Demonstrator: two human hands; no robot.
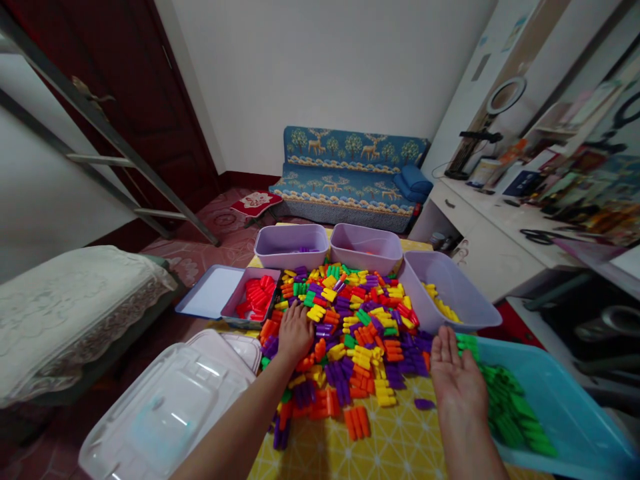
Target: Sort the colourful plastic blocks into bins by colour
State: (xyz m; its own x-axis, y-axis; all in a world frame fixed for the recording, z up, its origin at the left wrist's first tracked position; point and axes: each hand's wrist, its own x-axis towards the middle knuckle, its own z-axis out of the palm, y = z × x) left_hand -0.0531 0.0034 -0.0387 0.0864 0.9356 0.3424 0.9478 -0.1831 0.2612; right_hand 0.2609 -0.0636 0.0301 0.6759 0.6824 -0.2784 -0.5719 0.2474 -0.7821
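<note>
A large heap of small plastic toy blocks [350, 320], shaped like joined tubes in red, orange, yellow, green and purple, covers much of the table. My left hand [295, 331] lies palm down on the heap's left side, fingers forward among the blocks; a yellow block [316, 313] is beside its fingertips. Palm up, my right hand [459, 375] is open with nothing in it, between the heap and a turquoise bin [565, 380] of green blocks [515, 413]. A loose purple block [425, 404] lies to its left.
Lilac bins [293, 257] [366, 259] stand behind the heap; another lilac bin [467, 303] at right holds yellow blocks. A box [274, 313] of red blocks sits at left. Clear lids [165, 413] lie front left. A yellow patterned cloth [390, 440] covers the table.
</note>
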